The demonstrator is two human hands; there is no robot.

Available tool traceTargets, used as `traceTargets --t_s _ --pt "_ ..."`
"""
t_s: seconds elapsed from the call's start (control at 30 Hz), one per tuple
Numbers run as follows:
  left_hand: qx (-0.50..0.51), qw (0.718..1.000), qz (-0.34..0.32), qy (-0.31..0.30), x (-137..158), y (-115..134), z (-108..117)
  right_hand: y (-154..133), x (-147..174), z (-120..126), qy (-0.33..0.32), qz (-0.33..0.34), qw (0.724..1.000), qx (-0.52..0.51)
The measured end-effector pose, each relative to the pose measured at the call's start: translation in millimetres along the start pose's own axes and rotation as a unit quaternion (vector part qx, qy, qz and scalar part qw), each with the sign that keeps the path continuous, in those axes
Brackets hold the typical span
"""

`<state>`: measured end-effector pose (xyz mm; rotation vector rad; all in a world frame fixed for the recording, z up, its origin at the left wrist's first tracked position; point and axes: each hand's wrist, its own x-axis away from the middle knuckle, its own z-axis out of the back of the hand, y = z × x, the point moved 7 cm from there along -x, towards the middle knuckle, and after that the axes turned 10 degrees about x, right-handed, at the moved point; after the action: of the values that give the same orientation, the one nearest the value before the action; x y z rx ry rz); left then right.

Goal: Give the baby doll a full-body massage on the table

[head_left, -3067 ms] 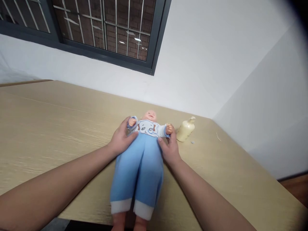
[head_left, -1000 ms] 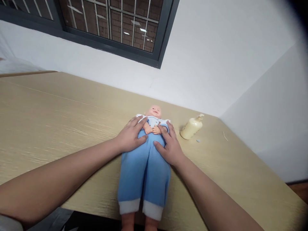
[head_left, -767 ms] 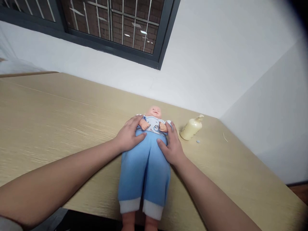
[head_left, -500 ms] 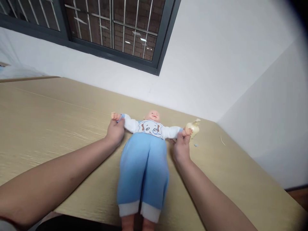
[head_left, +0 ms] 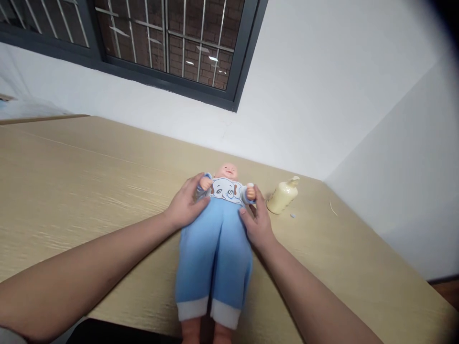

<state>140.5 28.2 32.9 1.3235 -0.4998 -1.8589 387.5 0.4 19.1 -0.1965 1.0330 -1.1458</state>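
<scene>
Nearest me: one doll (head_left: 217,239), on its back on the table, two legs (head_left: 191,329) toward me, crossing the near edge and running out of view. One pair of blue trousers (head_left: 215,258), two white cuffs (head_left: 225,316). Fabric looks soft, so I'd guess it compresses and slides a little. Legs and head look like smooth plastic or vinyl: probably firm, slicker than cloth. I'd call it light, unlikely to break, with floppy arm joints. Best hold as I judge it: both sides of the torso to lift, sleeve cuffs to move the arms.

Two hands on it. Left hand (head_left: 186,200): fingers bent along the outside of one doll arm, thumb spread onto the trouser waist. Right hand (head_left: 258,217): fingers behind the other arm, thumb at the waist's side. I can't tell whether either is really gripping; the fingertips are partly hidden.

Further up: one white top (head_left: 225,190) with one elephant print, two bent arms, one head (head_left: 228,170).

Right of the right hand, apart from it: one pump bottle (head_left: 283,198), upright, cream. Beside it, one small blue bit (head_left: 293,216); further right, one thin strand (head_left: 333,209). All on one table (head_left: 107,167). Beyond: white wall (head_left: 304,95), one barred window (head_left: 172,52).
</scene>
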Motion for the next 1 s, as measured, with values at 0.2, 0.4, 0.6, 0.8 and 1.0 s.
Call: traceTargets --t_s 0.2,0.4,0.6,0.8,1.0 --pt "-0.157 0.977 -0.072 -0.123 3.1 13.4 -19.3 -15.1 3.7 -12.0 -0.101 0.036 0.988 0.111" --pt "-0.178 0.971 -0.072 -0.145 3.4 16.3 -23.6 -22.5 3.3 -11.3 -0.117 0.038 0.982 0.145" --pt "-0.174 0.969 -0.072 -0.159 3.2 16.7 -27.1 -22.9 4.0 -14.1 -0.128 0.048 0.978 0.161" --pt "-0.165 0.972 -0.067 -0.154 3.5 15.2 -27.7 -23.0 4.6 -14.5 -0.125 0.055 0.979 0.152" --pt "-0.116 0.987 -0.051 -0.096 3.6 13.6 -17.0 -16.5 2.3 -9.8 -0.093 0.04 0.988 0.118"
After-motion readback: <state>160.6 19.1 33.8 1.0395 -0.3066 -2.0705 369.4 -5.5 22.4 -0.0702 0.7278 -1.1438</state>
